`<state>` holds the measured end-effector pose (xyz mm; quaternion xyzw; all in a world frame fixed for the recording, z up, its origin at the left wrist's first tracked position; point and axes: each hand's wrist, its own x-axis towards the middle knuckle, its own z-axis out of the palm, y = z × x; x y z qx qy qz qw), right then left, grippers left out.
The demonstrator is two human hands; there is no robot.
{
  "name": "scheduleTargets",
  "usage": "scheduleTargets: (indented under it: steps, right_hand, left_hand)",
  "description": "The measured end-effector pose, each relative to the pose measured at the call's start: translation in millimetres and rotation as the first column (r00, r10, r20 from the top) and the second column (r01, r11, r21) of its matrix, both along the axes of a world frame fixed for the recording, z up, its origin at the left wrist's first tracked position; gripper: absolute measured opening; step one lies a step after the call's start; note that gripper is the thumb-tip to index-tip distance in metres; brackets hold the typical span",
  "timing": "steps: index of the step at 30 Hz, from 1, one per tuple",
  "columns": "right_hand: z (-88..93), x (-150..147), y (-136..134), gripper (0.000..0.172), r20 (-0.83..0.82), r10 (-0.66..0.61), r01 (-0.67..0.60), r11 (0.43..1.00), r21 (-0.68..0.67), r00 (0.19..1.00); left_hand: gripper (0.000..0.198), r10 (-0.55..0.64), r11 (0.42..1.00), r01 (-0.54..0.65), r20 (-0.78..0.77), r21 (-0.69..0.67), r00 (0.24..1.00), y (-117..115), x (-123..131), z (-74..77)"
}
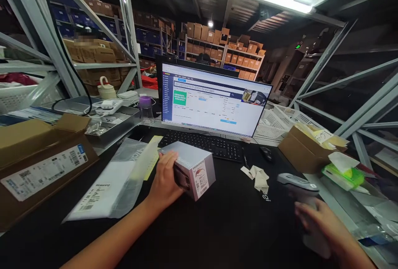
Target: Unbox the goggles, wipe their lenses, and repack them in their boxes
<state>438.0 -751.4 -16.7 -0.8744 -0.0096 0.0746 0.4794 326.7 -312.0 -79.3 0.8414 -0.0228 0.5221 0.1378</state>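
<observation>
My left hand (164, 178) grips a small white and grey product box (194, 163) by its left side, tilted above the black desk mat. Print and a barcode label show on the box's end. Off to the right, my right hand (320, 223) is wrapped round the handle of a grey barcode scanner (298, 184), slightly blurred. Left of my left arm lies a clear plastic bag (105, 186) with a white labelled piece inside. A yellow paper slip (152, 157) lies between that bag and the box.
A monitor (211, 103) stands behind the keyboard (205, 144), with a mouse (266, 153) at right. Crumpled paper (258, 178) lies on the mat. Open cardboard boxes stand left (43, 165) and right (304, 149), beside a green tissue pack (343, 173). Metal rack posts frame the desk.
</observation>
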Motion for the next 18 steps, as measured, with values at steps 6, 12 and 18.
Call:
scheduleTargets:
  steps: [6,12,18]
  right_hand:
    - [7.7,-99,100,0.046,-0.194,0.257,-0.238,0.964,0.117,0.947]
    - [16.4,-108,125,0.039,-0.252,0.374,-0.354,0.927,0.122,0.893]
    - [5.1,-110,123,0.04,-0.229,0.372,-0.344,0.927,0.151,0.9]
  left_hand:
    - [0.093,-0.004,1.0,0.004,-0.039,-0.002,0.999,3,4,-10.7]
    - [0.088,-0.013,0.999,0.014,-0.053,0.036,0.999,4,2,-16.8]
    - [0.091,-0.008,0.998,0.011,-0.06,0.054,0.998,4,7,-20.9]
